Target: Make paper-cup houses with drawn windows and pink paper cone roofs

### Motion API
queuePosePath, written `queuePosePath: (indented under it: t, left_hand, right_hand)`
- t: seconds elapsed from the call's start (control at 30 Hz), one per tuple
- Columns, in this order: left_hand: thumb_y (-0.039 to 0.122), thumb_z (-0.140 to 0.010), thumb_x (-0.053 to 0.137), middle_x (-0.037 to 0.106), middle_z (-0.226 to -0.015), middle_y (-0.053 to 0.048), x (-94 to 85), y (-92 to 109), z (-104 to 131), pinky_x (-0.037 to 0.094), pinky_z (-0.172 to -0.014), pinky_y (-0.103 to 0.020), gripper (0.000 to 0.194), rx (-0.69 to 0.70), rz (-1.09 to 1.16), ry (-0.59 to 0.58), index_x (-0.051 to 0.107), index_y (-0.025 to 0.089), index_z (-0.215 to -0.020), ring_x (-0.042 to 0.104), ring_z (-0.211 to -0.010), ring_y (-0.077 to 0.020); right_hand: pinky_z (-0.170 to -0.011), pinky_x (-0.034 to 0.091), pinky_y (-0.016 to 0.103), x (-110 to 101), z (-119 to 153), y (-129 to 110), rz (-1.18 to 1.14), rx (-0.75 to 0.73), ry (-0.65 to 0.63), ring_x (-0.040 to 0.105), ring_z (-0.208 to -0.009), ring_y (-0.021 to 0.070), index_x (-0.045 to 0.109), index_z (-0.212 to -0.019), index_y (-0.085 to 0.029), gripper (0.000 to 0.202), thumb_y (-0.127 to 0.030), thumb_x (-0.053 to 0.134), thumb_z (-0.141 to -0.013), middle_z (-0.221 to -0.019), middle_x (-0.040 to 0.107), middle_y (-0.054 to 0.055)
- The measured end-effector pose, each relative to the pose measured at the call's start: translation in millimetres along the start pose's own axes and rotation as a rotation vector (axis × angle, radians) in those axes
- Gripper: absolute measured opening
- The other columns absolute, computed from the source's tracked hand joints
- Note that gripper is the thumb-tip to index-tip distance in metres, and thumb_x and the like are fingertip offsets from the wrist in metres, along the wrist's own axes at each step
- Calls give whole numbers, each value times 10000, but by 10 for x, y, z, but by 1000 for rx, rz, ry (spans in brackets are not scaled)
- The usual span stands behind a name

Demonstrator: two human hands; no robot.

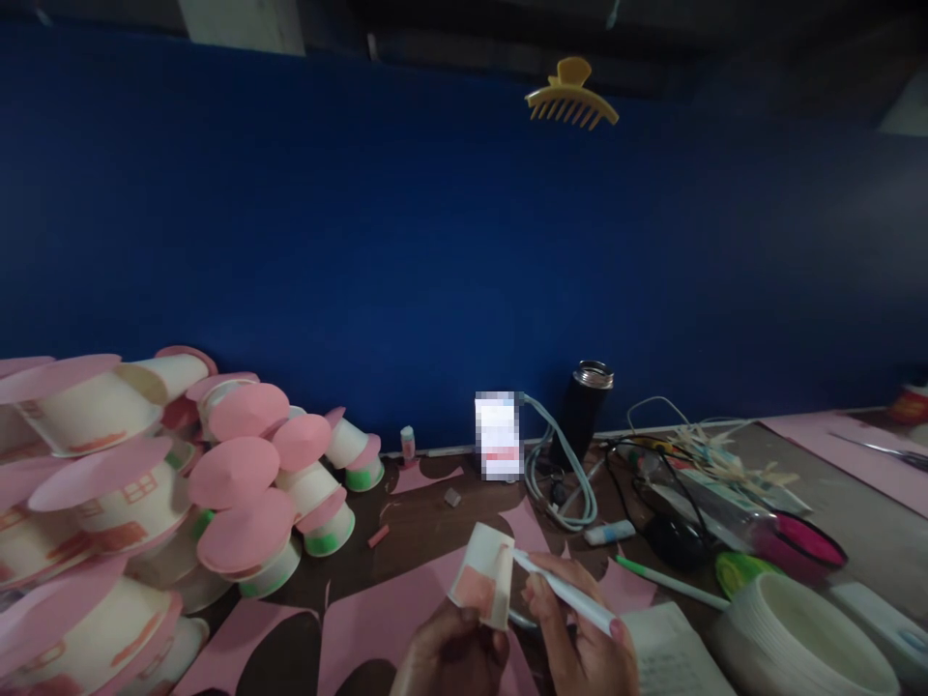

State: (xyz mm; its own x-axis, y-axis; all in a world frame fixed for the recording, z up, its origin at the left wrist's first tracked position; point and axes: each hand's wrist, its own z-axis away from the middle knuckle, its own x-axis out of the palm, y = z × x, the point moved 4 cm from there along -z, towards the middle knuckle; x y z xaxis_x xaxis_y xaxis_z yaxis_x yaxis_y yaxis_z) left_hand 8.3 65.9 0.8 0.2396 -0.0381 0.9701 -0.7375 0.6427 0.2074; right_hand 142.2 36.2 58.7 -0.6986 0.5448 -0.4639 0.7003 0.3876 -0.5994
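Note:
A small white paper cup (484, 559), tilted, is gripped at its lower end by the fingers of my left hand (455, 655). A pink patch shows on its side. My right hand (576, 628) is closed around a white marker (576, 597) with a pink end, its tip touching or very near the upper side of the cup. Pink paper (395, 604) with rounded cut-outs lies beneath my hands. On the left are stacked several white paper cups and bowls (130, 503) with pink disc tops, some bearing drawn windows and green bands.
A lit, blurred phone (499, 435) leans at the blue partition (362, 242) beside a coiled cable (580, 512). Right of it stand a black bottle (580, 416), a computer mouse (678, 539), a green marker (674, 585) and nested white bowls (804, 638). Scissors (888, 451) lie far right.

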Motion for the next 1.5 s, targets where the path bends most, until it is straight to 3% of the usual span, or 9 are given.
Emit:
queuePosePath:
  t: [0.4, 0.63, 0.73, 0.9, 1.1, 1.37, 1.5]
  left_hand:
    - [42, -744, 577, 735, -894, -81, -26, 6, 16, 470, -795, -250, 260, -10, 35, 21, 707, 144, -946, 654, -881, -165]
    - [61, -717, 627, 724, -835, -60, 14, 18, 30, 470, -770, -233, 105, -9, 25, 28, 692, 143, -707, 651, -839, -147]
    - [53, -720, 615, 714, -777, -48, -18, 17, 37, 470, -777, -250, 135, -6, 30, 69, 661, 147, -634, 644, -804, -147]
    - [34, -725, 586, 728, -825, -67, -38, 19, 31, 477, -762, -252, 176, 2, 44, 84, 701, 135, -811, 651, -765, -146]
    - [53, -721, 598, 732, -908, -87, -14, 6, 22, 474, -782, -240, 254, -16, 56, 1, 708, 128, -938, 650, -909, -172]
    - [57, -737, 593, 740, -910, -84, -17, 12, 23, 468, -785, -232, 139, -18, 50, -10, 713, 128, -733, 653, -854, -150]
    - [46, -724, 600, 746, -847, -83, -29, 21, 10, 473, -769, -233, 141, -8, 52, 24, 722, 110, -755, 654, -785, -141]
  right_hand:
    - [-749, 590, 243, -14, -17, -18, 25, -41, -10, 714, -847, 188, 622, -1064, -206, 192, -245, 496, -923, -961, 718, 71]
    - [-723, 597, 239, -12, 8, 14, 25, -17, -31, 720, -821, 183, 612, -1082, -210, 203, -256, 494, -924, -978, 716, 67]
    - [-731, 596, 246, -14, 5, 17, 36, -19, -41, 719, -835, 189, 611, -1092, -202, 210, -251, 495, -924, -990, 717, 77]
    - [-746, 592, 257, -15, -10, -8, 52, -31, -39, 712, -858, 201, 620, -1072, -194, 207, -257, 489, -925, -966, 719, 84]
    - [-717, 589, 252, -29, -14, -66, 61, -68, -19, 707, -816, 192, 623, -1059, -199, 194, -246, 489, -926, -919, 720, 81]
    - [-682, 593, 245, -19, -28, -86, 28, -95, 9, 712, -774, 188, 634, -1023, -202, 194, -279, 481, -932, -865, 722, 68]
    - [-673, 597, 246, -19, -6, -86, 35, -95, 14, 716, -762, 189, 628, -1033, -202, 190, -273, 484, -931, -884, 722, 75]
